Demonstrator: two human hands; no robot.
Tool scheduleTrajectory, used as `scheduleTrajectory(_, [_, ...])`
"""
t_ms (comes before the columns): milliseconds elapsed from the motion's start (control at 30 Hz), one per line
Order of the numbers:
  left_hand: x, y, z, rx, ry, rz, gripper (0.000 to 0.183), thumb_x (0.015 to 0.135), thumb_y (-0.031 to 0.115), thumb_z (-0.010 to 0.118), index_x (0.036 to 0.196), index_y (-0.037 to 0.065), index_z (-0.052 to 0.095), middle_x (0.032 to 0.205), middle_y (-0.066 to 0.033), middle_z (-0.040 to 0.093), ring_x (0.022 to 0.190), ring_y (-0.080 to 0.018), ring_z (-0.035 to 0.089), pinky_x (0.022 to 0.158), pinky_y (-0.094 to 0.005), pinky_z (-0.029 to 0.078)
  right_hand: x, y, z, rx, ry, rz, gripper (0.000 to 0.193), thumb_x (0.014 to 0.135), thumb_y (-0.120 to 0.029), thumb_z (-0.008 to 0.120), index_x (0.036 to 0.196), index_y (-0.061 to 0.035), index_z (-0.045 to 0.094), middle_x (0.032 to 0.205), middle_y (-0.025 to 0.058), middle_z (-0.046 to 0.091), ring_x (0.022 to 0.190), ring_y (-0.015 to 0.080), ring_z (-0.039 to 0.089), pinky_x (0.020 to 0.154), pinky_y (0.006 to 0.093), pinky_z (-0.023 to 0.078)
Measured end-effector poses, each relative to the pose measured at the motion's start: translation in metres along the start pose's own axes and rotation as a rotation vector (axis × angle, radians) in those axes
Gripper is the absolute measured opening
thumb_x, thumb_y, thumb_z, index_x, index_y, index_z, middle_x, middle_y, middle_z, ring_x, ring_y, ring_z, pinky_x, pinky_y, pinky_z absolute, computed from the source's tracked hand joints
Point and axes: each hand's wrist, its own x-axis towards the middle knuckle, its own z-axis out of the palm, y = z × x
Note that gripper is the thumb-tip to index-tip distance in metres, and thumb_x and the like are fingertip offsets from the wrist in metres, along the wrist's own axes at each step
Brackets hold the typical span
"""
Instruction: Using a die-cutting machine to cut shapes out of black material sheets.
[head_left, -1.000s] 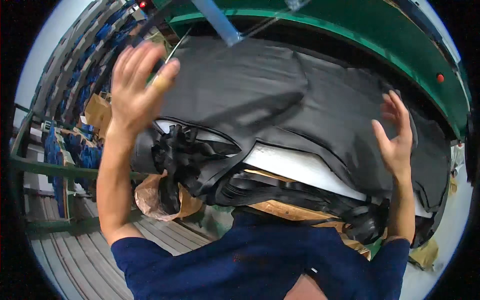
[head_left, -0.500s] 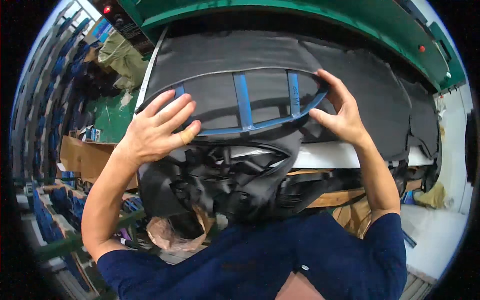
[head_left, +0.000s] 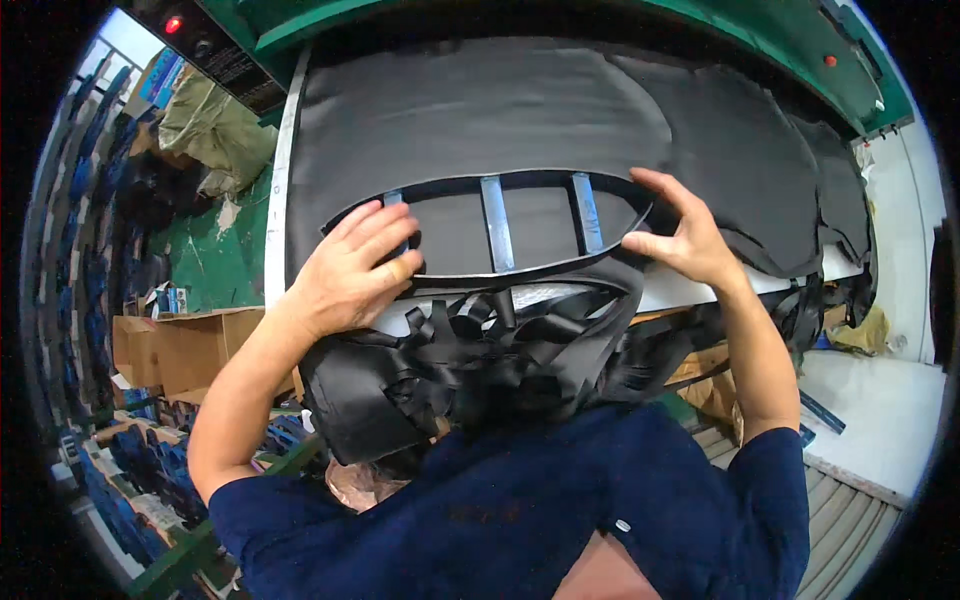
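Note:
A long, eye-shaped cutting die (head_left: 497,225), with a thin dark blade rim and blue crossbars, lies on a black sheet (head_left: 480,110) close to its near edge. Around the die's left end are the fingers of my left hand (head_left: 362,268), which partly hide that end; one finger has a yellowish wrap. My right hand (head_left: 690,230) grips the pointed right end between thumb and index finger. Below the die, a tangle of black offcut strips (head_left: 490,350) hangs over the table's near edge, in front of my dark blue shirt.
A green press beam (head_left: 560,20) spans the far side, with a red light (head_left: 173,25) at its left. An open cardboard box (head_left: 190,350) stands at left, beside racks of blue-edged dies (head_left: 85,260). More black sheets (head_left: 750,150) extend rightward.
The die has come nearer the sheet's front edge and from a tilt to lying about flat. Both hands have moved with it. My view has shifted slightly.

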Motion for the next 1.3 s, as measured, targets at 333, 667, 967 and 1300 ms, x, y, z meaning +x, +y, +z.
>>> scheduleTrajectory(333, [-0.032, 0.004, 0.013, -0.342, 0.209, -0.736, 0.1, 0.061, 0.026, 0.09, 0.143, -0.002, 0.04, 0.14, -0.0217, 0.048, 0.131, -0.0346, 0.048, 0.111, -0.039, 0.038, 0.006, 0.038, -0.005, 0.279, 0.076, 0.075, 0.032, 0.102, -0.018, 0.057, 0.128, 0.0003, 0.062, 0.119, 0.0073, 0.067, 0.111, 0.0132, 0.06, 0.098, 0.0266, 0.045])
scheduleTrajectory(667, [-0.035, -0.001, 0.017, -0.286, 0.256, -0.652, 0.095, 0.058, 0.025, 0.093, 0.139, 0.002, 0.049, 0.138, -0.0175, 0.05, 0.129, -0.0318, 0.049, 0.11, -0.0389, 0.039, 0.008, 0.047, -0.004, 0.438, 0.104, 0.092, 0.031, 0.101, -0.016, 0.057, 0.125, 0.0034, 0.062, 0.114, 0.011, 0.07, 0.105, 0.0149, 0.065, 0.095, 0.0275, 0.049])
scheduleTrajectory(967, [-0.031, 0.001, 0.019, -0.265, 0.294, -0.605, 0.091, 0.057, 0.019, 0.093, 0.136, 0.001, 0.052, 0.133, -0.017, 0.054, 0.125, -0.0321, 0.052, 0.107, -0.0388, 0.042, 0.01, 0.049, -0.001, 0.481, 0.152, 0.081, 0.03, 0.1, -0.015, 0.06, 0.125, 0.0016, 0.062, 0.111, 0.0086, 0.07, 0.105, 0.0126, 0.063, 0.095, 0.0259, 0.048])
scheduleTrajectory(1300, [-0.03, 0.003, 0.015, -0.294, 0.28, -0.641, 0.091, 0.057, 0.024, 0.094, 0.136, 0.004, 0.053, 0.125, -0.0161, 0.058, 0.116, -0.0309, 0.057, 0.102, -0.0379, 0.045, 0.006, 0.049, 0.002, 0.452, 0.158, 0.097, 0.032, 0.1, -0.016, 0.06, 0.127, 0.0019, 0.06, 0.114, 0.0093, 0.07, 0.104, 0.0121, 0.063, 0.094, 0.0261, 0.048])
